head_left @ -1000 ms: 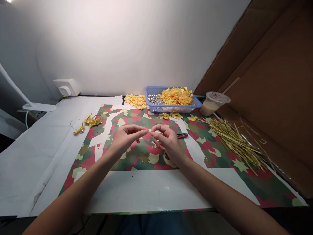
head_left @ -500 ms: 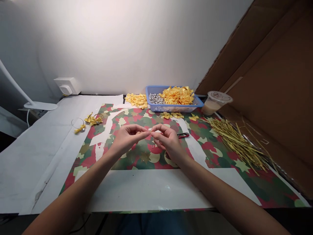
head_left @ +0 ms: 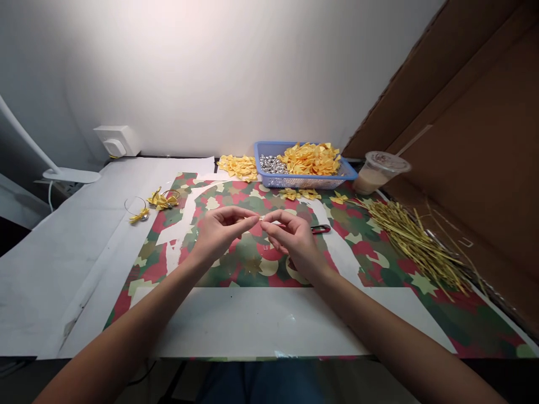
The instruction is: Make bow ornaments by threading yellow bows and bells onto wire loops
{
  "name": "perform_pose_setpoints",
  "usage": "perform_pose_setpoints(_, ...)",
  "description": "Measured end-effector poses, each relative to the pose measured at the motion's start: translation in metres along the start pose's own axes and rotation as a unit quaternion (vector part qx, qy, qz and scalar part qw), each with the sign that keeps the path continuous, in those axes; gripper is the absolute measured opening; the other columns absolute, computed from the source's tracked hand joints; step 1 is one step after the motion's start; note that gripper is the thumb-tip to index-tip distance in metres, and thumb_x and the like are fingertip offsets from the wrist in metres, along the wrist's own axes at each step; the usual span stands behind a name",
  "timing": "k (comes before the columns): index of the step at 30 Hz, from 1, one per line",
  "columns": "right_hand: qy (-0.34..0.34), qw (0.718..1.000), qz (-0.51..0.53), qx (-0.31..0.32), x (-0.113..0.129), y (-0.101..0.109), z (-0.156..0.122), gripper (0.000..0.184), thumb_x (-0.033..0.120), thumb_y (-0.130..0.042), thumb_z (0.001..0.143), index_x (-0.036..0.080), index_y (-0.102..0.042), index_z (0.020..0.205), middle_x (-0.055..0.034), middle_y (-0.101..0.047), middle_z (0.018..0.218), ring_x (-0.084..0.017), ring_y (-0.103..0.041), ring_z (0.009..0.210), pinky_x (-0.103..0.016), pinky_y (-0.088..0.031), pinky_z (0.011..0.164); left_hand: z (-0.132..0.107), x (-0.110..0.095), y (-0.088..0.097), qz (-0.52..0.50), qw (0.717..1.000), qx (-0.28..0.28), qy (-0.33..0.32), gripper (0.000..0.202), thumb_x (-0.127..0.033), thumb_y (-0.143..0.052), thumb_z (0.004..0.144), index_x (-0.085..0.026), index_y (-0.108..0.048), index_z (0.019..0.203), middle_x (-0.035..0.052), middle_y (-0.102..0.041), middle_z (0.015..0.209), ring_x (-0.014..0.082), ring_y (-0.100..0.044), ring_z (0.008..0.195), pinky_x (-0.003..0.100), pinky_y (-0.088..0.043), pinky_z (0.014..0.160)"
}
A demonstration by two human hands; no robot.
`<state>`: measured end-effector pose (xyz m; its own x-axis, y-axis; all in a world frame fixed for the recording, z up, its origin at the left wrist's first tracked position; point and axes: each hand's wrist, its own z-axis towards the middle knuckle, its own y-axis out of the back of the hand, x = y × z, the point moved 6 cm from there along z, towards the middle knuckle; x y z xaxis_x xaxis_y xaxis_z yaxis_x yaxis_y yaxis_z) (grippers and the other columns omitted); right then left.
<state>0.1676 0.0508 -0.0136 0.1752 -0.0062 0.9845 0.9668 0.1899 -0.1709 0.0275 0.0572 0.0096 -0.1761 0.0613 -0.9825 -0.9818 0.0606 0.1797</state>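
Observation:
My left hand point(head_left: 219, 230) and my right hand point(head_left: 295, 238) meet above the middle of the patterned sheet, each closed in a pinch. Between the fingertips is something tiny and pale that I cannot make out. Just beyond my right hand lies a narrow tool with a dark red, looped end point(head_left: 320, 229), its other end hidden behind that hand. Several yellow ribbon bows point(head_left: 309, 194) lie on the sheet past my hands. Farther back, a blue basket point(head_left: 303, 182) holds a heap of yellow bows and many small silver bells or beads point(head_left: 273, 164).
Left on the table are thin rings with yellow bows point(head_left: 138, 215). A pile of yellow bows point(head_left: 238, 167) sits left of the basket. To the right are a lidded plastic cup point(head_left: 377, 173), a bundle of yellow-green twist strands point(head_left: 415, 244) and a cardboard wall point(head_left: 475, 129). A lamp base point(head_left: 71, 175) stands far left.
The view has shifted slightly. My fingertips stay together in a pinch, with the fingers a little rearranged and a pale bit showing between them.

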Motion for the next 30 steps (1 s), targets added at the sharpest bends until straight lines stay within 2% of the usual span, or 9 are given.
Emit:
perform_pose_setpoints(8, 0.014, 1.000, 0.005, -0.018, 0.0009, 0.0031, 0.0006, 0.020, 0.037, -0.070, 0.072, 0.019, -0.064, 0.077, 0.0090, -0.039, 0.045, -0.006, -0.028, 0.040, -0.022, -0.021, 0.040, -0.0018, -0.0023, -0.0013, 0.022, 0.999, -0.014, -0.036, 0.018, -0.037, -0.076, 0.068, -0.019, -0.074, 0.070, -0.0022, -0.057, 0.051, 0.0080, -0.043, 0.047, 0.021, -0.033, 0.042)
perform_pose_setpoints(30, 0.047, 0.998, -0.014, -0.029, 0.0018, 0.0070, 0.0032, 0.021, 0.038, -0.070, 0.073, 0.019, -0.061, 0.073, 0.0079, -0.043, 0.053, -0.005, -0.032, 0.040, -0.020, -0.026, 0.038, -0.0039, -0.0015, -0.0015, 0.009, 0.999, -0.006, -0.036, 0.015, -0.032, -0.075, 0.070, -0.017, -0.073, 0.068, -0.0021, -0.057, 0.052, 0.0058, -0.044, 0.048, 0.016, -0.033, 0.042)
